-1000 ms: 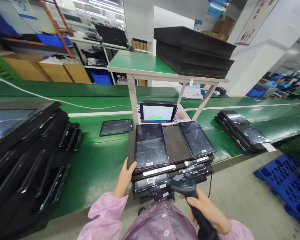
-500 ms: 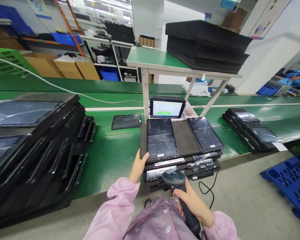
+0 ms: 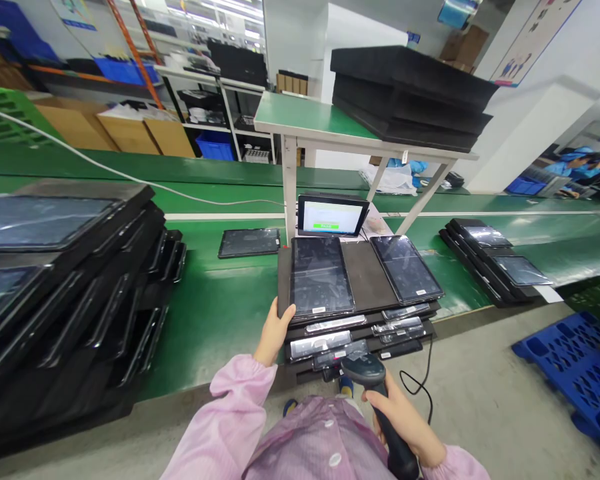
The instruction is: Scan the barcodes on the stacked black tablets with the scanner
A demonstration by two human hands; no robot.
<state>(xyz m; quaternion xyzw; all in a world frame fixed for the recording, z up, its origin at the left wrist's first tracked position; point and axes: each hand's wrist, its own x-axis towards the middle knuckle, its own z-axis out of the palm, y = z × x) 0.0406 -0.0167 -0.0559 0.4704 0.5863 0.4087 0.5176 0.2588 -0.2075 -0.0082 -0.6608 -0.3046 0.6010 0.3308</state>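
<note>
My right hand (image 3: 397,417) is wrapped around the handle of a dark barcode scanner (image 3: 364,369). The scanner's head is near the front of a stack of black foam trays (image 3: 367,270), and a small red light shows on a tablet edge there. My left hand (image 3: 273,332) grips the near left corner of the top tray, thumb on top and fingers at its side. On that tray lie a left tablet (image 3: 321,275) and a right tablet (image 3: 407,268), each with a small white label. More labelled tablet edges stick out from the lower layers.
A small monitor (image 3: 333,216) stands behind the stack, under a raised shelf (image 3: 300,115) bearing black foam. A single tablet (image 3: 249,243) lies on the green bench. Tall tablet stacks (image 3: 70,300) stand left, a smaller stack (image 3: 493,257) right. A blue pallet (image 3: 575,373) is on the floor.
The scanner in my right hand has moved a little right and down, away from the tray front. A red light now shows on a lower tablet edge. My left hand keeps its hold.
</note>
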